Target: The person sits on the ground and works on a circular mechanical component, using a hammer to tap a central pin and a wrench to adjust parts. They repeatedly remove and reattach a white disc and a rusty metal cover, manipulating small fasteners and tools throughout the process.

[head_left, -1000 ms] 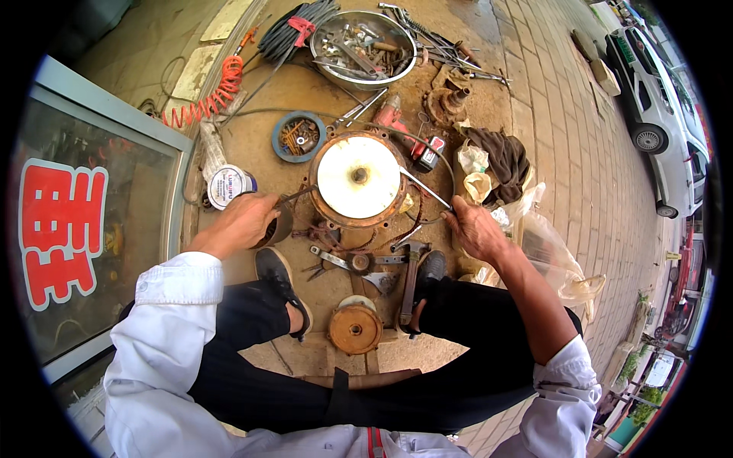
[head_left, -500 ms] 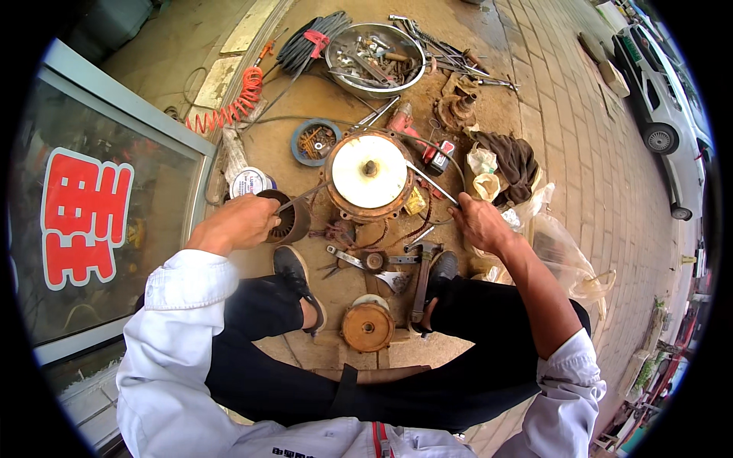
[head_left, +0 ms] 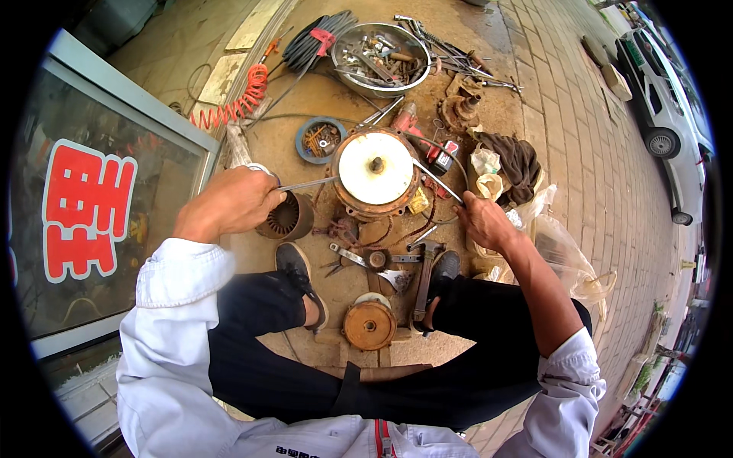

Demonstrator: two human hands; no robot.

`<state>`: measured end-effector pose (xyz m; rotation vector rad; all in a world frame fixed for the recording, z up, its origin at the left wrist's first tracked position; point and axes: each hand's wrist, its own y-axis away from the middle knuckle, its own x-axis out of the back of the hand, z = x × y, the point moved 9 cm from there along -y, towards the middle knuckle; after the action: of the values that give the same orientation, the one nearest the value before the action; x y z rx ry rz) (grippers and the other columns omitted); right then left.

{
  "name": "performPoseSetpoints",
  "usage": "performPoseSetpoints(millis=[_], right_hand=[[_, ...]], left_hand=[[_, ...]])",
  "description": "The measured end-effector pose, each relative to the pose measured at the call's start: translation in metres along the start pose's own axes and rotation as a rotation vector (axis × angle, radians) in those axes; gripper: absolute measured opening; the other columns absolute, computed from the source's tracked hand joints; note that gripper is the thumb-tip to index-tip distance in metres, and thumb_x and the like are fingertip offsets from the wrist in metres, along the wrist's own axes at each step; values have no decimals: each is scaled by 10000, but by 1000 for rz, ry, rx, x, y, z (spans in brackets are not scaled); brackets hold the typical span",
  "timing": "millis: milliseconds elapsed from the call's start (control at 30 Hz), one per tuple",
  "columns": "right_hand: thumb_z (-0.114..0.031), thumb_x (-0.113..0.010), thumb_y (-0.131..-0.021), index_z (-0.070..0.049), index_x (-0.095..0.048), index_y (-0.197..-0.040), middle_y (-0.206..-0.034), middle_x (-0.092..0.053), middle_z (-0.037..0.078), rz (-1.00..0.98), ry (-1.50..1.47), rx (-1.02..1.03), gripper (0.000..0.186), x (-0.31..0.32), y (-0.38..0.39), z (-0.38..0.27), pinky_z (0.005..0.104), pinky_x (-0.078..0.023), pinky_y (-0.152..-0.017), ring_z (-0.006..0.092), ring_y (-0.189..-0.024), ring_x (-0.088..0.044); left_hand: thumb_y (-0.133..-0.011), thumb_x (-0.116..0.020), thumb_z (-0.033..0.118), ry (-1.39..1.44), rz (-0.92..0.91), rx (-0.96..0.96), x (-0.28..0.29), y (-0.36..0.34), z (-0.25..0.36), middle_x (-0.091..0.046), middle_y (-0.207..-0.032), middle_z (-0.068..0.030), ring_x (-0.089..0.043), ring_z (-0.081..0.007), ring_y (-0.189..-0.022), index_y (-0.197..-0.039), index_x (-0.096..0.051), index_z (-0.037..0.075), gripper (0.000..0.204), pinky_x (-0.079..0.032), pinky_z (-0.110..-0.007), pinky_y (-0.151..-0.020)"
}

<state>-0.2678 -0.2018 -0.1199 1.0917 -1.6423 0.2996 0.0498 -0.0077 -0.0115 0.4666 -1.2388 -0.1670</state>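
Observation:
A round rusty motor housing (head_left: 349,208) with a white disc (head_left: 365,179) on top stands on the ground before me. A short shaft (head_left: 376,164) pokes up through the disc's middle. My left hand (head_left: 229,204) is closed on a slim metal bar (head_left: 309,184), whose far end meets the housing's left rim. Another slim bar (head_left: 438,181) runs from my right hand (head_left: 489,221), also closed, to the housing's right rim. Below my left hand is a hollow ribbed cylinder (head_left: 304,221); the hand mostly covers a white-lidded tub (head_left: 261,168).
Behind the housing are a blue-rimmed dish of screws (head_left: 300,145), a metal basin of parts (head_left: 340,61) and a red power drill (head_left: 405,118). Between my feet lie a hammer (head_left: 424,282) and a rusty round cover (head_left: 369,327). A glass door (head_left: 172,183) stands left, plastic bags (head_left: 561,252) right.
My left hand has moved up and away from me, swinging its bar from a steep slant to nearly level. It now covers most of the tub. My right hand has barely moved.

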Motion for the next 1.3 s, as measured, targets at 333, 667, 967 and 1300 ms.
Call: performPoseSetpoints(millis=[333, 667, 967, 1300], right_hand=[[-272, -564, -1055, 37, -533, -976, -844, -668, 323, 11, 30, 15, 320, 0, 1, -1, 554, -514, -754, 518, -838, -650], [-172, -574, -926, -21, -671, -1052, -828, -717, 241, -52, 178, -93, 220, 46, 21, -4, 519, -575, -728, 434, -822, -718], [-246, -552, -979, -2, -639, -965, -697, -679, 209, 107, 189, 4, 259, 43, 20, -11, 534, -534, -593, 434, -671, -688], [-222, -606, -923, -12, -648, -965, -806, -694, 241, 58, -96, 72, 218, -63, -35, -27, 549, -550, -728, 464, -804, -684]], left_hand=[[-1021, -574, 323, 168, 11, 10, -31, -20, -9, -687, -864, -321, -669, -511, -854, -909, -709, -43, 406, -515, -561, -780], [-1042, -555, 289, 225, 107, -17, -58, -37, -2, -640, -838, -334, -644, -517, -847, -905, -669, -37, 371, -483, -554, -722], [-1015, -599, 223, 264, 236, -86, -64, -45, 3, -606, -750, -330, -617, -527, -759, -837, -631, -63, 338, -464, -536, -663], [-1022, -571, 240, 415, 371, -60, -114, -43, -61, -641, -749, -295, -657, -486, -748, -873, -636, -43, 327, -487, -525, -662]])
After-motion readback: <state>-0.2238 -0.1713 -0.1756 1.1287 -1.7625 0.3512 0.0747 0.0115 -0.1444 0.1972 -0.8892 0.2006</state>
